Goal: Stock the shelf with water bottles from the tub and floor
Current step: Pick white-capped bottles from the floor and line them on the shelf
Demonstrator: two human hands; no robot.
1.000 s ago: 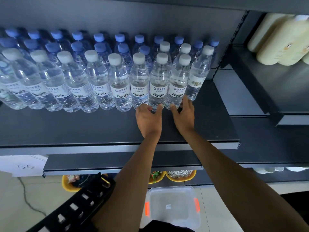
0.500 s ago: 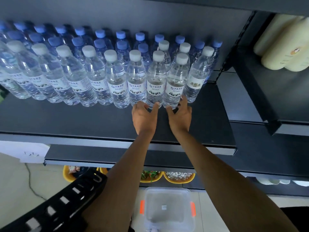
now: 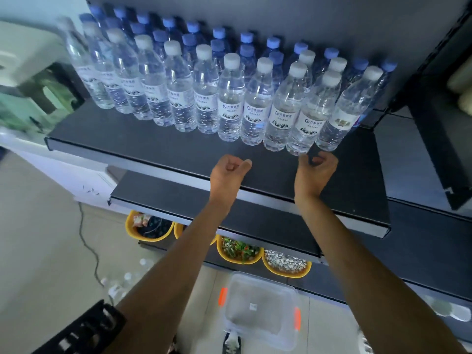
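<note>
1. The left hand [image 3: 228,172] hangs over the front of the shelf [image 3: 178,149] with fingers curled in and thumb out, holding nothing. The right hand [image 3: 315,171] is curled and empty too, just beside the base of a front bottle. I cannot tell whether it touches.
2. The water bottles [image 3: 255,103] stand upright in tight rows on the shelf, white caps in front and blue caps behind. A few more bottles [image 3: 120,282] lie blurred on the floor, left of the tub [image 3: 258,279].
3. They look full, so probably weighty, with thin walls that give when squeezed. The best hold is likely round the label band or the neck. Set this close, a knocked bottle could tip its neighbours.
4. The labels [image 3: 282,118] show a blue round logo, Chinese characters and a mountain picture, but are too small to read. The end bottle [image 3: 342,116] has a different label with a gold mark.
</note>
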